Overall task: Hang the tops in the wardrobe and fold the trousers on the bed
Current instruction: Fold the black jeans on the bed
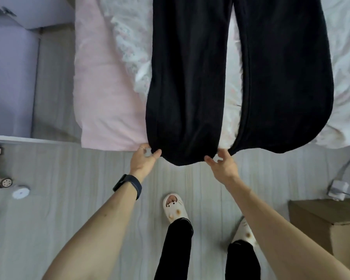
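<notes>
While the black trousers (190,77) lie spread lengthwise on the bed (101,87), leg ends hanging over its near edge, the left hand (143,158) pinches the outer corner of the left leg's hem. The right hand (222,164) pinches that hem's inner corner. Each grip is narrow, closed on the cloth.

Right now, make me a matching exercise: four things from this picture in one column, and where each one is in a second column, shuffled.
1. black wide-leg trousers
2. brown cardboard box
3. black wristband
4. small white round disc

A. on the floor, far left
B. spread on the bed, one hem past its edge
C. just behind the left hand
D. on the floor, far right

Pairs: 1-B, 2-D, 3-C, 4-A
</notes>
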Action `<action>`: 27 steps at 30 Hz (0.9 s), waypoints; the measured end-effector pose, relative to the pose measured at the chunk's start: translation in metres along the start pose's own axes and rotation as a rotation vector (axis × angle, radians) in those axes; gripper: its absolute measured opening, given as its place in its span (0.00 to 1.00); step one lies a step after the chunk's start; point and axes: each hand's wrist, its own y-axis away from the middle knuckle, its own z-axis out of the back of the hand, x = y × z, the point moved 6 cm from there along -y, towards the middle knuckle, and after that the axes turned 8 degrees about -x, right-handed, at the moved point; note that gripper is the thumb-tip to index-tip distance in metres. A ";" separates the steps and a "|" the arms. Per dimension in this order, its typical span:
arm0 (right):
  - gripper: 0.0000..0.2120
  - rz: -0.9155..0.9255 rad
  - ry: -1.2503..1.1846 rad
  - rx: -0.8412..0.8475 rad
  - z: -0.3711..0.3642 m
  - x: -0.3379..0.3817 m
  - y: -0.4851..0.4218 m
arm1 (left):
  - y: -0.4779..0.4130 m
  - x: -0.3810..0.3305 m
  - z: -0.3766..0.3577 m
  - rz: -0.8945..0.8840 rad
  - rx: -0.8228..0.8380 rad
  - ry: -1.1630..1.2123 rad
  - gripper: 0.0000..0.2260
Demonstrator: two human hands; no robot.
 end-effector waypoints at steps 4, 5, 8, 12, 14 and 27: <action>0.07 0.047 0.006 -0.234 0.024 -0.006 0.017 | 0.018 -0.004 0.022 -0.184 -0.036 -0.099 0.09; 0.09 0.045 -0.006 -0.300 0.034 -0.012 0.024 | 0.026 0.003 0.028 -0.210 -0.061 -0.151 0.09; 0.10 -0.013 0.054 -0.255 0.042 -0.022 0.043 | 0.050 0.020 0.033 -0.128 -0.075 -0.156 0.08; 0.04 -0.052 0.109 -0.116 0.037 -0.001 0.033 | 0.051 -0.008 0.030 -0.105 -0.059 -0.209 0.06; 0.10 0.056 0.051 -0.169 0.046 0.032 0.022 | 0.042 -0.042 0.040 -0.215 -0.164 -0.154 0.10; 0.18 0.099 0.095 -0.443 0.086 0.142 -0.020 | 0.001 -0.174 0.061 -0.562 -0.366 -0.904 0.14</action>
